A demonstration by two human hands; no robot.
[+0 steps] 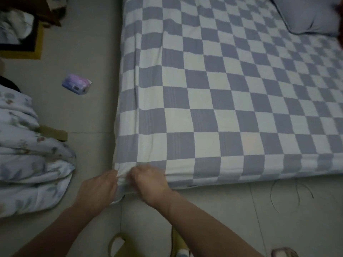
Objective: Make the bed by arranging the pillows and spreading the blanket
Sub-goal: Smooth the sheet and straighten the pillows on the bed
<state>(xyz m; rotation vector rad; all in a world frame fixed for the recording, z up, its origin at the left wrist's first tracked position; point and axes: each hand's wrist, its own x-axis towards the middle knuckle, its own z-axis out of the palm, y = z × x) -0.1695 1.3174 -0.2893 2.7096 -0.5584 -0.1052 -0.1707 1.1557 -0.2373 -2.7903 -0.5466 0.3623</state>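
pillow cut off at top edge, fingertips hidden in sheet

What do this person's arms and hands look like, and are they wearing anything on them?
Both forearms are bare, with no sleeves in view. The left hand and right hand wear no gloves. No watch, ring or bracelet can be seen, though the picture is dim and a little blurred.

Sheet blue-white checked; pillow plain lilac-grey; blanket white, floral print; floor beige tiles.

Two bare forearms reaching forward and converging, left hand with fingers curled and pinching, right hand just beside it, knuckles up, fingers curled in a grip, wrists near each other
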